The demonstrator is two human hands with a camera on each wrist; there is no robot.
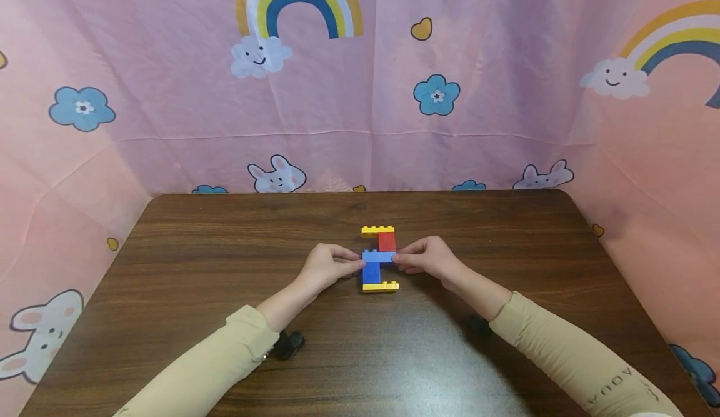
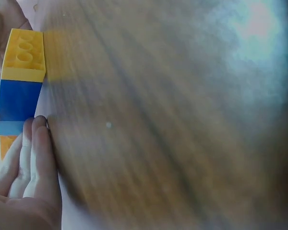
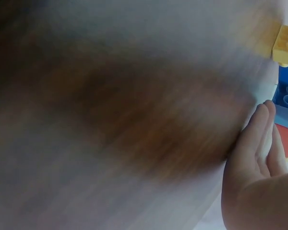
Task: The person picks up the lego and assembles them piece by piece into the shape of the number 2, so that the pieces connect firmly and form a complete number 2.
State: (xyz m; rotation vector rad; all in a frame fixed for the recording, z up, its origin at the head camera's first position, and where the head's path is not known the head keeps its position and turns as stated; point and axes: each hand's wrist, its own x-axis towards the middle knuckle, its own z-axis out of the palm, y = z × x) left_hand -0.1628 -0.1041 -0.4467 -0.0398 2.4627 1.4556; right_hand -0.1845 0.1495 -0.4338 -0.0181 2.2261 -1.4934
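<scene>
Between both hands is a stack of toy building bricks joined in an S-like shape. Its middle is a light blue brick (image 1: 379, 257), with a red brick (image 1: 387, 242) and a yellow brick (image 1: 377, 230) at the far side. Toward the near side come a dark blue brick (image 1: 371, 273) and another yellow brick (image 1: 380, 287), whose hollow underside faces the left wrist view. The left hand (image 1: 330, 266) pinches the light blue brick's left end between thumb and fingers. At its right end, the right hand (image 1: 430, 258) pinches the same brick. Fingertips cover both ends.
A dark wood-grain table (image 1: 225, 229) lies under the hands. Behind and beside it hangs a pink curtain (image 1: 185, 92) printed with rainbows, clouds and rabbits. A small black device (image 1: 289, 345) shows at the left wrist.
</scene>
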